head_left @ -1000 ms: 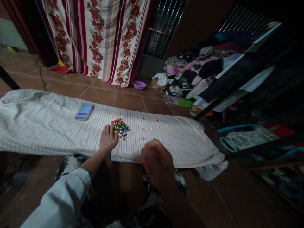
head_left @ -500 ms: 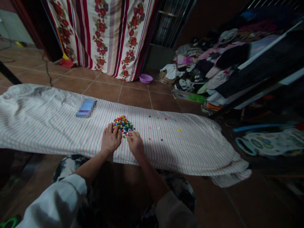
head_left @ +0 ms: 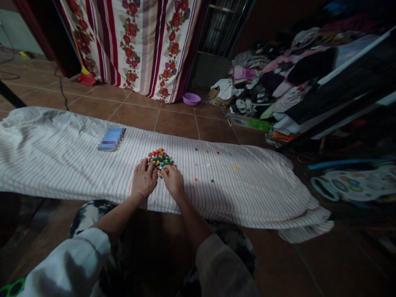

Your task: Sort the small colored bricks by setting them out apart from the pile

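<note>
A heap of small multicoloured beads or buttons lies on a white striped cloth; the pieces are too small to tell which. My left hand rests flat at the heap's left edge, fingers stretched out and touching it. At the heap's lower right, my right hand has its fingers curled together among the pieces; whatever is between the fingertips is hidden. Several single pieces sit apart to the right, among them an orange piece, a dark piece and a yellow piece.
A blurred blue rectangular object lies on the cloth, left of the heap. Beyond, on the tiled floor, are a purple basin and a red broom by a floral curtain. Piled clothes fill the right side.
My right hand has moved slightly left and further over the heap's lower edge. My left hand stays in place beside the heap. The camera view has shifted a little.
</note>
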`<state>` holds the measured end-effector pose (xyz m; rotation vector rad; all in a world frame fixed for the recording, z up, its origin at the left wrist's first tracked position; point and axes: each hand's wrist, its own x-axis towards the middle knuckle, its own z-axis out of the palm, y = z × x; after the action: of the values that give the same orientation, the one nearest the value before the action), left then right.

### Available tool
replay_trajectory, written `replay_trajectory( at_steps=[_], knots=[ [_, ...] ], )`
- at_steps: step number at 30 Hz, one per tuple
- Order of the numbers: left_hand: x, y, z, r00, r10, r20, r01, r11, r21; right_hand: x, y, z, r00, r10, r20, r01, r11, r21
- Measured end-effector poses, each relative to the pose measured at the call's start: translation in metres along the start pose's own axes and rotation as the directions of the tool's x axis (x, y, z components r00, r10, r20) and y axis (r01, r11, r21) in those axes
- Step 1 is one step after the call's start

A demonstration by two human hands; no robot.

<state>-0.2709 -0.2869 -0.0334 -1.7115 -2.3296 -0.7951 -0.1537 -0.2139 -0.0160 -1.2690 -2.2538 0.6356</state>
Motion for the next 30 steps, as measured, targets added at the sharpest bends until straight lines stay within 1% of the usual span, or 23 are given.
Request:
replay_trajectory(
  at_steps=[5, 8, 13, 15, 17, 20, 25, 30],
  knots=[
    [0.001, 0.001, -0.001, 1.0, -0.01, 0.009, 0.01, 1.0, 0.022, -0.004, 0.004, 0.004, 0.999, -0.03, -0.032, 0.032, 0.998, 0.056],
    [0.001, 0.002, -0.004, 1.0, -0.011, 0.026, 0.01, 0.999, 0.031, -0.005, 0.004, 0.006, 0.998, -0.045, -0.033, 0.047, 0.997, 0.057],
    [0.0, 0.001, -0.005, 1.0, 0.017, 0.006, -0.016, 1.0, -0.026, 0.0, 0.002, 0.011, 0.998, -0.027, -0.049, 0.03, 0.998, 0.053],
    [0.0, 0.001, -0.005, 1.0, 0.021, -0.007, -0.021, 0.998, -0.054, 0.002, 0.003, 0.012, 0.997, -0.008, -0.079, 0.017, 0.994, 0.109],
    [0.0, 0.0, -0.004, 1.0, 0.023, -0.017, -0.024, 0.997, -0.073, 0.003, 0.007, 0.012, 0.995, 0.014, -0.101, 0.007, 0.98, 0.199],
    [-0.001, -0.002, -0.001, 0.999, 0.022, -0.031, -0.025, 0.996, -0.091, 0.002, 0.013, 0.013, 0.992, 0.05, -0.113, -0.012, 0.95, 0.311],
    [0.0, -0.004, 0.003, 0.999, -0.016, -0.046, 0.013, 0.997, -0.076, 0.0, 0.018, 0.016, 0.992, 0.049, -0.119, 0.003, 0.915, 0.403],
    [0.001, -0.006, 0.003, 0.998, -0.006, -0.055, 0.002, 0.997, -0.073, -0.002, 0.017, 0.016, 0.99, 0.083, -0.11, -0.025, 0.89, 0.456]
  ],
)
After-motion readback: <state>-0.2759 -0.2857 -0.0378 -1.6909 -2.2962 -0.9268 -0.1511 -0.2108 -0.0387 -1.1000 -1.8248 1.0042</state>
